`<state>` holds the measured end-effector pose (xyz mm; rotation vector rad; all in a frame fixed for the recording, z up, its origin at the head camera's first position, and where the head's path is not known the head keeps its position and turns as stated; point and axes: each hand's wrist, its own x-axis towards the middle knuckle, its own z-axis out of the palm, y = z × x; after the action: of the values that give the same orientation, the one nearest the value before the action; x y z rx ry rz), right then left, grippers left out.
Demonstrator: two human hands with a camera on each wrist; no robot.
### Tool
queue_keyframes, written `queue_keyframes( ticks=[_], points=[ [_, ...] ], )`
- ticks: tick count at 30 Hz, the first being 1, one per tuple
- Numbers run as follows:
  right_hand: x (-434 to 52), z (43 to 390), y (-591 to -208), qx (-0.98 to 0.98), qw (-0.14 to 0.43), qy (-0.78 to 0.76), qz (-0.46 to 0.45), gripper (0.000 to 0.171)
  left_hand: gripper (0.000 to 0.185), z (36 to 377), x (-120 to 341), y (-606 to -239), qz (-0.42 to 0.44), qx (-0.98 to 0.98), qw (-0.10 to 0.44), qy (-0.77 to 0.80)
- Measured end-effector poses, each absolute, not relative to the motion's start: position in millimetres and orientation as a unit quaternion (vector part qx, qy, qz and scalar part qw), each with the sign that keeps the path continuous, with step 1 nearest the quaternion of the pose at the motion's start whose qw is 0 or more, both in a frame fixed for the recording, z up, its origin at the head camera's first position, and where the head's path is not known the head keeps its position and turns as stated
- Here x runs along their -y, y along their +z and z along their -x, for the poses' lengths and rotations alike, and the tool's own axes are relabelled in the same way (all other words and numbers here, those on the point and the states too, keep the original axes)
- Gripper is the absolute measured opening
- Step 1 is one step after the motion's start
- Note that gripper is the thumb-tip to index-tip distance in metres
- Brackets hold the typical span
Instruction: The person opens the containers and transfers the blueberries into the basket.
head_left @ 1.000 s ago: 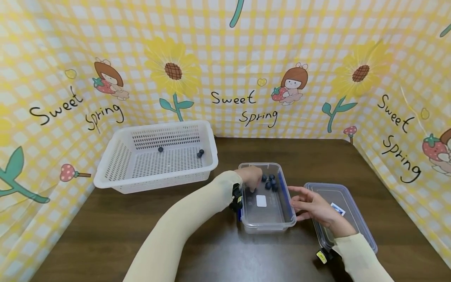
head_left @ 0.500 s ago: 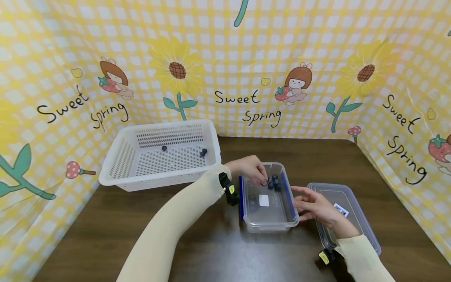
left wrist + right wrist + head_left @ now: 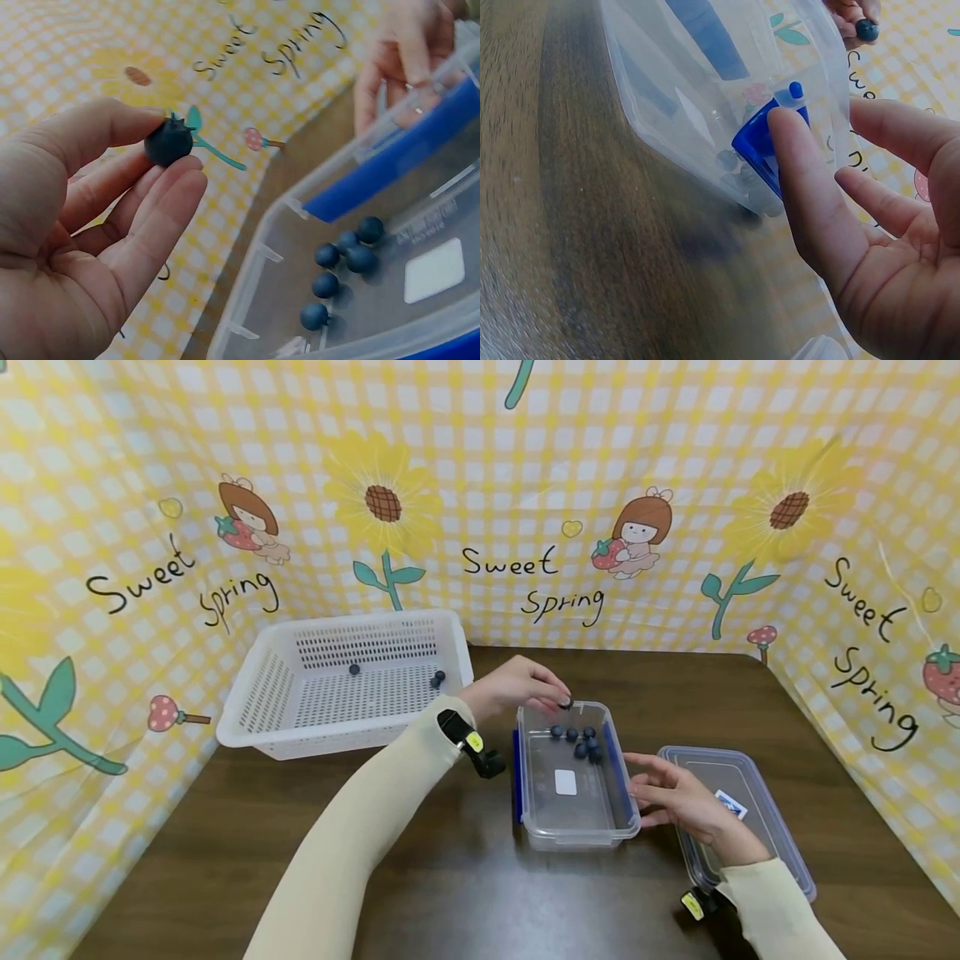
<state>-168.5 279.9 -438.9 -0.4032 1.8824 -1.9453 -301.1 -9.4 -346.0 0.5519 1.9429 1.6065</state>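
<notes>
In the left wrist view, my left hand [image 3: 97, 202] pinches a dark blueberry [image 3: 169, 142] between thumb and fingertips, its small crown upward. The head view shows this left hand [image 3: 521, 683] over the far end of a clear plastic container [image 3: 585, 814] with blue side latches. Several more blueberries [image 3: 588, 746] lie in the container's far half. My right hand [image 3: 686, 802] rests against the container's right side, fingers loosely extended. In the right wrist view its thumb touches the blue latch [image 3: 761, 139].
A white perforated basket [image 3: 337, 737] stands at the back left, with a few blueberries [image 3: 438, 679] inside. The container's clear lid [image 3: 768, 822] lies on the table to the right, partly under my right hand. A checked yellow cloth [image 3: 495, 518] rises behind the table.
My left hand has risen from inside the container to above its far rim, with a blueberry now visible in its fingertips. The right hand stays at the container's side.
</notes>
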Motion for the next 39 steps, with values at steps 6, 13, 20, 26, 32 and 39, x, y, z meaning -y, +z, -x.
queue_keyframes(
  ticks=[6,13,20,26,32,39],
  points=[
    [-280,170,-441,-0.675,0.200,-0.696,0.144,0.044,0.020,307,22,-336,-0.141,-0.681,0.258,0.671],
    [-280,171,-441,-0.676,0.203,-0.695,0.138,0.045,0.008,320,45,-334,-0.097,-0.644,0.216,0.727],
    [-281,170,-440,-0.672,0.205,-0.698,0.137,0.047,0.011,334,76,-332,-0.051,-0.642,0.181,0.743],
    [-280,171,-439,-0.676,0.200,-0.697,0.130,0.049,0.012,347,105,-339,-0.017,-0.628,0.154,0.763],
    [-280,173,-438,-0.678,0.199,-0.696,0.131,0.048,0.007,354,135,-343,0.008,-0.601,0.136,0.787],
    [-280,171,-440,-0.677,0.200,-0.696,0.134,0.051,0.010,357,176,-345,0.069,-0.565,0.101,0.816]
  ],
)
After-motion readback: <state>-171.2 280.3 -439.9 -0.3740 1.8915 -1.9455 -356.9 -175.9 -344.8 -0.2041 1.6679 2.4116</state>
